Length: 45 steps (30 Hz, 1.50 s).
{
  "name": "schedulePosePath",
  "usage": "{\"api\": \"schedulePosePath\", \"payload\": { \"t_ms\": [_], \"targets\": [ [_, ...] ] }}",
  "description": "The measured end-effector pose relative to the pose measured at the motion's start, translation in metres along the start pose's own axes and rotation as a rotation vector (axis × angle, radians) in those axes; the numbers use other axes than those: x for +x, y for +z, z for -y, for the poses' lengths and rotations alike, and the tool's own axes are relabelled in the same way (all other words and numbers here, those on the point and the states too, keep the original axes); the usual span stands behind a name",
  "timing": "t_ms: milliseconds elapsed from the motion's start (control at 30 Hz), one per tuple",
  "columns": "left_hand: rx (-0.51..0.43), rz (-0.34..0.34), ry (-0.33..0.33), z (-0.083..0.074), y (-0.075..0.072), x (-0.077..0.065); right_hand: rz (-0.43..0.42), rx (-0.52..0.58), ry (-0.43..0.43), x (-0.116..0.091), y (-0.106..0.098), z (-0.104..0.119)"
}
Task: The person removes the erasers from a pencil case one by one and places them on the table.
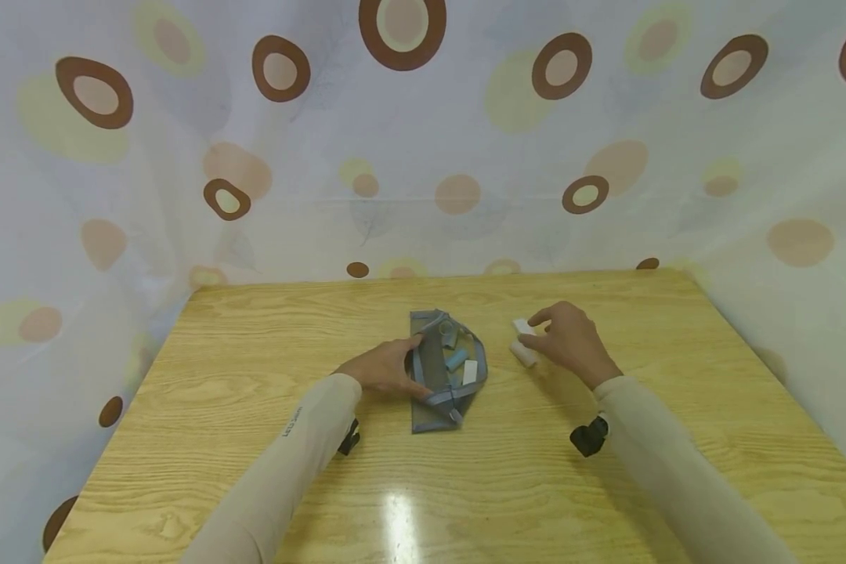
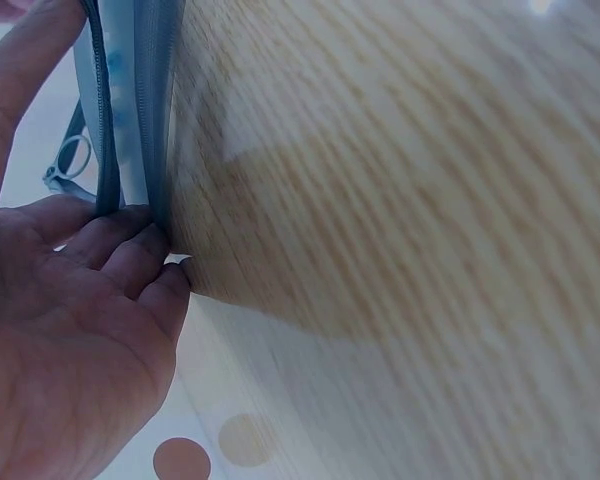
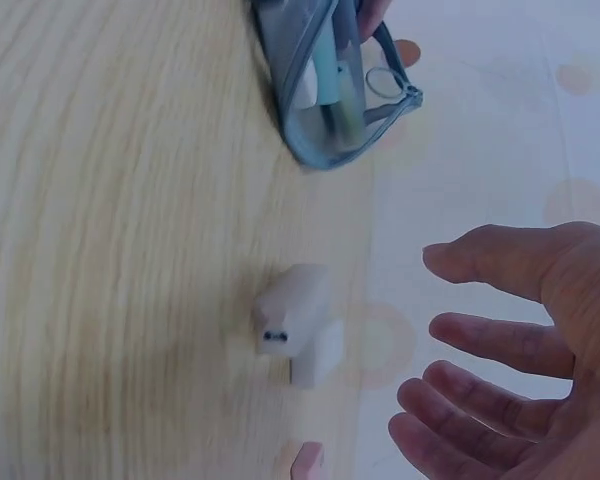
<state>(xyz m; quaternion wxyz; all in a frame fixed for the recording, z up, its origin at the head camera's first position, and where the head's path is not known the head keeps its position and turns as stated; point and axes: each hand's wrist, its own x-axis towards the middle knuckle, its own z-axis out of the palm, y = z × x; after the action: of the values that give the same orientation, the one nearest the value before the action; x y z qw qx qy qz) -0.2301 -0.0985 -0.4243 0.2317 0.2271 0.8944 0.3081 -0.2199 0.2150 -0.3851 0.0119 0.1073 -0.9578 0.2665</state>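
A grey-blue mesh zip pouch (image 1: pixel 433 364) lies unzipped on the table, with a blue item (image 1: pixel 457 359) and a white block (image 1: pixel 469 372) among the small things inside. My left hand (image 1: pixel 388 366) grips its left side, thumb near the front and fingers toward the back; in the left wrist view the fingers curl at the zip edge. To the pouch's right lie a pale pinkish piece (image 3: pixel 295 305) with a small dark slot in its end and a white block (image 3: pixel 320 355). My right hand (image 1: pixel 567 342) is just beside them, fingers parted, apart from both in the right wrist view.
A small pink piece (image 3: pixel 307 461) shows at the bottom of the right wrist view. The wooden table (image 1: pixel 254 329) ends at a patterned curtain (image 1: pixel 423 157) behind and at the sides. A zip pull with a ring (image 3: pixel 385 84) hangs at the pouch's end.
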Motion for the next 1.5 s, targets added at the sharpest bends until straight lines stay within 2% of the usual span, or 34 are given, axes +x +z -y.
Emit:
{"api": "schedulePosePath", "payload": {
  "t_ms": [267, 433, 700, 1000, 1500],
  "targets": [
    [0.008, 0.003, -0.004, 0.0, 0.002, 0.001, -0.024, 0.024, -0.01, 0.006, 0.01, 0.021],
    [0.021, 0.001, -0.011, 0.0, 0.002, 0.0, 0.013, 0.051, -0.01, 0.01, 0.02, 0.032],
    [0.015, 0.002, -0.017, 0.0, 0.001, 0.0, 0.068, 0.029, -0.019, 0.013, 0.037, 0.046],
    [0.019, 0.003, -0.028, 0.0, 0.001, 0.001, 0.116, 0.017, 0.04, 0.015, 0.051, 0.057],
    [0.015, 0.002, -0.015, 0.0, 0.001, 0.001, 0.115, -0.067, 0.027, 0.015, 0.066, 0.064]
  ]
}}
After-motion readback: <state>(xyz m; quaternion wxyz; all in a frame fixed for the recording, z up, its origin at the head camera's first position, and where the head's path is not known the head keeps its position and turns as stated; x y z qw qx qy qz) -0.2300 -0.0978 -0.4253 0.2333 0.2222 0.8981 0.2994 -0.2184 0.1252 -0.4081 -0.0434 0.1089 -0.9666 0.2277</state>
